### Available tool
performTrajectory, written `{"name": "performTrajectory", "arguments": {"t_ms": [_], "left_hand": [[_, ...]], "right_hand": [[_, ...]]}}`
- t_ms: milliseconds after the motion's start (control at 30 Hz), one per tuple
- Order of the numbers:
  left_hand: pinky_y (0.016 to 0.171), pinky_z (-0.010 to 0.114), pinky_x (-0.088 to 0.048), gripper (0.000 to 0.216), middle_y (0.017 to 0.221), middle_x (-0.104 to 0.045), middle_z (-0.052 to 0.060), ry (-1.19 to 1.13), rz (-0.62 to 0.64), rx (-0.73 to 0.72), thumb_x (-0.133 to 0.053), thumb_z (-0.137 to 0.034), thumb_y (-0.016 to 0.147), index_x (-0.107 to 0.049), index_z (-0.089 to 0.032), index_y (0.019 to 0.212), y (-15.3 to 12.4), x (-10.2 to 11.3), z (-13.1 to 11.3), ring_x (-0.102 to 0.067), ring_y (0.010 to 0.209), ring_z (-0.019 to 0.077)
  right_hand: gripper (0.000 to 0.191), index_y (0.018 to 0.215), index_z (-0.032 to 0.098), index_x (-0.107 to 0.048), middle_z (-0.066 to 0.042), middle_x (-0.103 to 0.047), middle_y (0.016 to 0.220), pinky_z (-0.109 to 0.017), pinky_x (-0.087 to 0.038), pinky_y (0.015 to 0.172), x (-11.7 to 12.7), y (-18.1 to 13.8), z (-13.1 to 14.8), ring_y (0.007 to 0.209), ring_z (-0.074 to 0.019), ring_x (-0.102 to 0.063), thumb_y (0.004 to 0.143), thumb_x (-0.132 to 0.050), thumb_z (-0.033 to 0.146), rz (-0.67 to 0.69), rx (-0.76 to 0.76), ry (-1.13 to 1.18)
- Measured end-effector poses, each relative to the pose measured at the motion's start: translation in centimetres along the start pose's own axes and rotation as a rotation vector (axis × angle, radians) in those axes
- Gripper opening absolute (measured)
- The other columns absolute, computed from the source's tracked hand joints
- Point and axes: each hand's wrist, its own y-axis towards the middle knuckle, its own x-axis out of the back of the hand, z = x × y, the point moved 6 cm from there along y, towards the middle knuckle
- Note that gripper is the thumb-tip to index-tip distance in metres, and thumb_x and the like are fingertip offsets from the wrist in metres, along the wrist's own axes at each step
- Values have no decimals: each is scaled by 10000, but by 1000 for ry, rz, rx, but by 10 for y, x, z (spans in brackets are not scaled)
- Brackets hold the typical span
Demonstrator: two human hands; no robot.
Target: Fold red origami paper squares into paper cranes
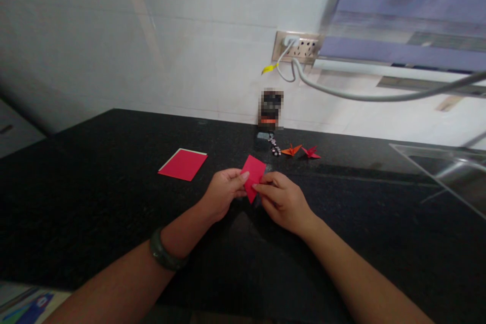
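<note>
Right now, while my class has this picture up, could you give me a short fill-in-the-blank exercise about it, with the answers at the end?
1. The left hand and the right hand are both on one piece of ____ paper.
2. A bangle circles the person's ____ forearm.
3. Beside the red folded figure on the countertop is another folded figure, coloured ____.

Missing words: red; left; orange.
</note>
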Motion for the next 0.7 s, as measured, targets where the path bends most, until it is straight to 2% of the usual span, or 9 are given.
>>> {"name": "performTrajectory", "arguments": {"t_ms": [33,100,167,200,267,333,467,567,700], "left_hand": [[594,253,-471,289,664,-659,36,5,-6,-1,-662,-378,663,-635,-114,779,0,1,0,-601,595,127],[568,244,-460,290,658,-662,40,41,2,14,-658,-377,665,-642,-112,781,1,1,1,-596,574,124],[558,239,-450,293,661,-664,47,96,48,52,-660,-377,662,-648,-106,774,0,-2,4,-590,563,121],[561,237,-447,291,662,-664,49,125,81,73,-664,-373,658,-652,-103,766,-1,-4,5,-588,562,118],[582,235,-447,282,676,-668,54,171,153,108,-662,-363,662,-660,-100,763,-3,-10,8,-587,576,116],[610,239,-450,271,703,-673,59,191,200,119,-651,-354,677,-664,-102,775,-5,-13,9,-594,606,119],[654,260,-459,273,728,-676,66,143,241,130,-644,-339,687,-663,-103,822,-5,-14,10,-608,649,134],[686,285,-466,283,737,-674,70,75,264,147,-641,-331,693,-653,-103,860,-3,-13,13,-617,668,143],[685,289,-469,267,747,-676,76,35,229,159,-655,-325,680,-649,-97,819,-2,-10,14,-617,644,137]], "right_hand": [[238,943,189,-640,-74,-579,841,-294,-473,644,0,0,-6,756,-163,-547,762,-493,142,-40,-96,73],[208,932,168,-617,-41,-554,741,-265,-465,559,0,-3,-24,652,-138,-528,750,-521,203,-147,-380,242],[279,955,151,-588,-32,-563,724,-241,-450,486,-6,-9,-42,602,-129,-522,733,-565,318,-198,-664,460],[351,983,147,-571,-35,-577,748,-233,-444,462,-11,-12,-48,595,-128,-527,711,-589,368,-198,-764,577],[451,1019,150,-552,-36,-595,788,-215,-425,431,-18,-15,-54,576,-118,-530,653,-646,396,-183,-864,756],[420,955,148,-584,-21,-604,743,-201,-393,411,-20,-16,-56,529,-99,-509,613,-687,369,-160,-885,830],[231,718,140,-639,8,-588,577,-201,-348,400,-19,-16,-55,443,-75,-443,613,-689,340,-136,-848,814],[209,707,144,-650,2,-596,572,-209,-359,415,-16,-16,-56,448,-81,-450,626,-681,334,-176,-815,769],[158,709,157,-660,-4,-602,600,-227,-406,466,-11,-13,-56,492,-97,-488,661,-661,308,-179,-723,652]]}}
